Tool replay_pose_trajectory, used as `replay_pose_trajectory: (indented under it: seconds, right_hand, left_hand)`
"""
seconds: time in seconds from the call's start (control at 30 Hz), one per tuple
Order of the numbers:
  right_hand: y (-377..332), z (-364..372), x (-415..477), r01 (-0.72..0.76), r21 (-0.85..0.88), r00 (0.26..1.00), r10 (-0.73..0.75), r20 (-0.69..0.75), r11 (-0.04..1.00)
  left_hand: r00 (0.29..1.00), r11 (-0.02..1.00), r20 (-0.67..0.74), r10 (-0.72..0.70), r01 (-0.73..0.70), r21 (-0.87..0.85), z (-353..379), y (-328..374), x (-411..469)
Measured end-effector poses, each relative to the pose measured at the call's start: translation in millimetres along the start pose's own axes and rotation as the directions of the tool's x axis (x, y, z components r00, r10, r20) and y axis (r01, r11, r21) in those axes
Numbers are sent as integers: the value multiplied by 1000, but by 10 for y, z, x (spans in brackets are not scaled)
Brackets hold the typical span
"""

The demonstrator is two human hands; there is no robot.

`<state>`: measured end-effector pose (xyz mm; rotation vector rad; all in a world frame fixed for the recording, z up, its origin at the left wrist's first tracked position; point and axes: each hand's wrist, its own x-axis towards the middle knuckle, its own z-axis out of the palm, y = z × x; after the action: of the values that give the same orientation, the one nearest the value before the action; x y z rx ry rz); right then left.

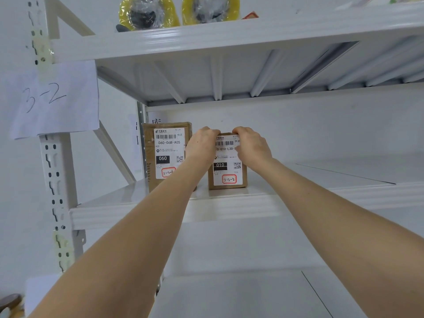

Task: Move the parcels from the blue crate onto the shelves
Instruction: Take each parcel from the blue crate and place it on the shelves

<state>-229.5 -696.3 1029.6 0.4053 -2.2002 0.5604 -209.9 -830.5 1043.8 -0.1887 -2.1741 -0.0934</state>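
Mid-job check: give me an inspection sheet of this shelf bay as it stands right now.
Surface: white middle shelf, carrying two parcels near its left end.
Job's things: 010 parcel upright on the shelf; 060 parcel upright to its left, beside the post; blue crate not in view.
Clutter: yellow-wrapped bundles on the upper shelf.
Grippers: left hand and right hand both grip the 010 parcel's top.
Cables: nothing seen.
Surroundings: paper sign reading 3-2 on the slotted upright; white wall behind.
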Motion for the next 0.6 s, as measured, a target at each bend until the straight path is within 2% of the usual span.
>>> replay_pose_trajectory:
  seconds: [0.4, 0.6]
  right_hand:
    - [74, 115, 106, -22, -25, 1000, 22, -3, 999]
    - [81, 88, 119, -38, -56, 999, 37, -24, 998]
  left_hand:
    - [1000, 1000, 1, 2, -2, -2, 154, -39, 100]
    - [1000, 998, -3, -21, 21, 54, 133, -7, 89]
